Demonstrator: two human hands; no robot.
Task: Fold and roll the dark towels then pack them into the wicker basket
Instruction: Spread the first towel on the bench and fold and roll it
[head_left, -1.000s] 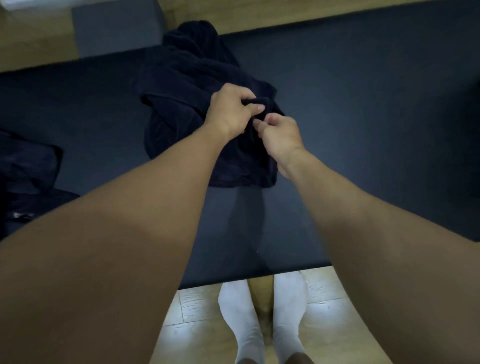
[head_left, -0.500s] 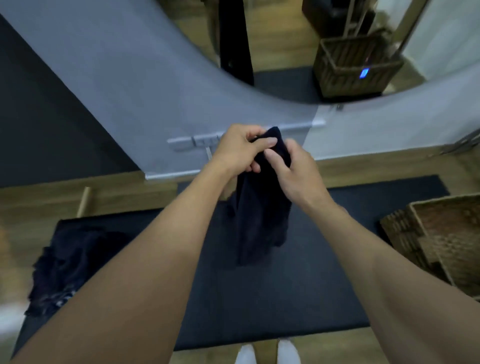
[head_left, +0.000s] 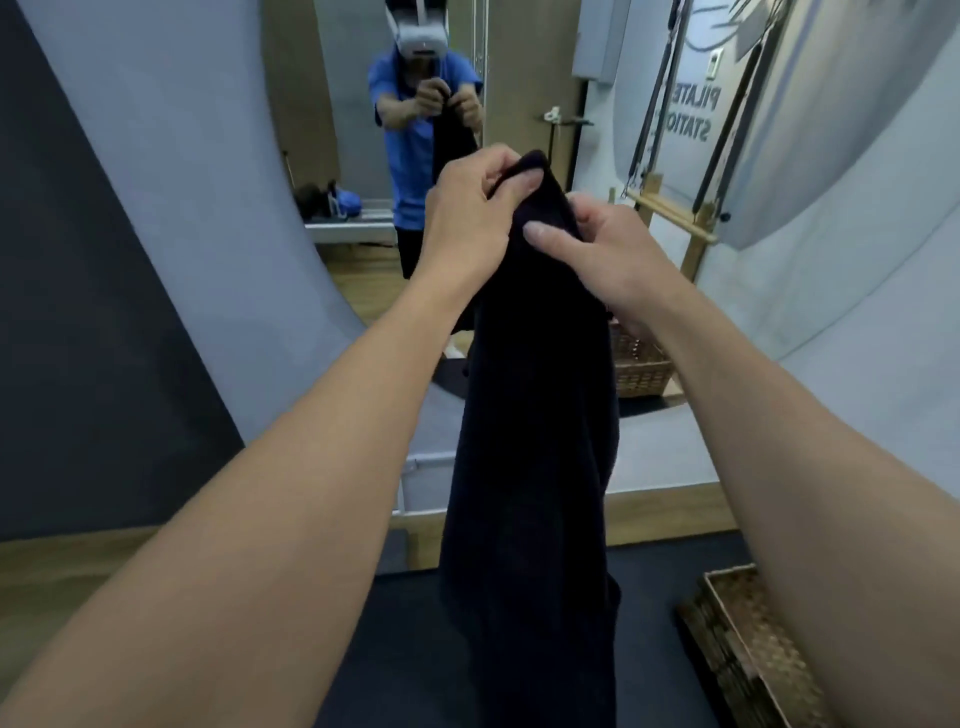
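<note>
A dark navy towel (head_left: 530, 467) hangs straight down in front of me, held up at chest height above the dark mat (head_left: 405, 649). My left hand (head_left: 467, 218) pinches its top edge between thumb and curled fingers. Just to the right, my right hand (head_left: 608, 254) grips the same top edge, thumb on the near side. The two hands are close together. The wicker basket (head_left: 743, 634) stands on the mat at the lower right, partly hidden behind my right forearm; I cannot see its inside well.
A wall mirror (head_left: 363, 156) ahead reflects a person in a blue shirt holding the towel, plus a second wicker basket (head_left: 641, 364). Wooden floor (head_left: 78, 571) borders the mat on the left. A wooden frame with black cords (head_left: 675, 213) stands at the right.
The towel has been lifted off the mat and now hangs full length from both hands. My view has tilted up from the mat to the mirror; the towel pile at the left has left the frame.
</note>
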